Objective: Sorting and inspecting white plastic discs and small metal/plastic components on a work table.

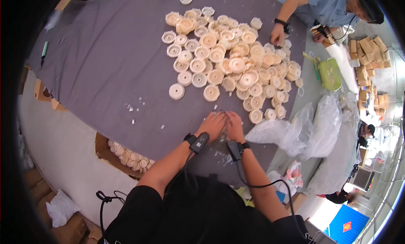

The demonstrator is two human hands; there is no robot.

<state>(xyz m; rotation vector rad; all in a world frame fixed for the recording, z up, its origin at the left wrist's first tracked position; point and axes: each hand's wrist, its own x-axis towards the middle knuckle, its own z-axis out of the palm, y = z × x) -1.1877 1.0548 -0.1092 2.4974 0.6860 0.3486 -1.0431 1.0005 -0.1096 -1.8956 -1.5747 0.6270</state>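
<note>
My left hand (213, 126) and my right hand (234, 126) meet close together over the near part of the dark cloth-covered table (105, 54). The fingers of both are bent and drawn together, with the fingertips nearly touching. Whatever they hold, if anything, is too small or hidden to make out. Small white bits (227, 156) lie scattered on the cloth between my wrists, and one more white bit (215, 107) is just beyond my left fingertips. Past my hands spreads a large heap of round cream-coloured plastic wheel-like parts (215, 76), some stacked on others.
A co-worker's hand (277, 34) reaches to the heap's far right side. Clear plastic bags (322, 126) lie at the table's right edge, near a green basket (330, 74). A cardboard box (101, 148) of similar parts stands below the left edge. Cables run from my wrist devices.
</note>
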